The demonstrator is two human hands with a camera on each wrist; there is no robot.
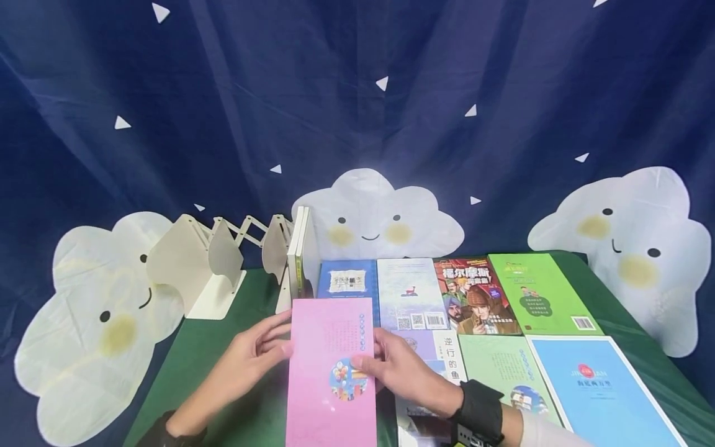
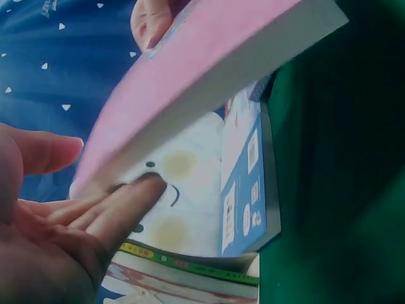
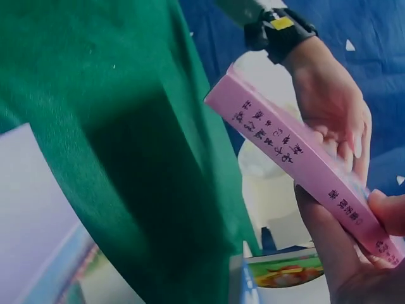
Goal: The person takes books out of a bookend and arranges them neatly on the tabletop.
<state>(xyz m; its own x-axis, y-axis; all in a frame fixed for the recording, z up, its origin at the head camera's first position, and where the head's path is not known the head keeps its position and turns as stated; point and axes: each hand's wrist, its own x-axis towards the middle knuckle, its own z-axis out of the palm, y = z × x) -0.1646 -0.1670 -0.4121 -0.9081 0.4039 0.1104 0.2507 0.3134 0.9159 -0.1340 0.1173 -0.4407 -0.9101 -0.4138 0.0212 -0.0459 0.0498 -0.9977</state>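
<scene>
A pink book is held up above the green-covered table in the head view. The right hand grips its right edge, thumb on the cover and fingers behind. At the book's left edge is the left hand. In the left wrist view, that hand's fingers are fairly straight along the book's edge and its thumb stands apart from the cover; whether they touch it I cannot tell. The right wrist view shows the pink spine with printed characters.
An off-white expanding bookend stands at the back left, with upright books against its right side. Several books lie flat in rows to the right, among them a green book and a blue book. A dark blue cloud-printed curtain hangs behind.
</scene>
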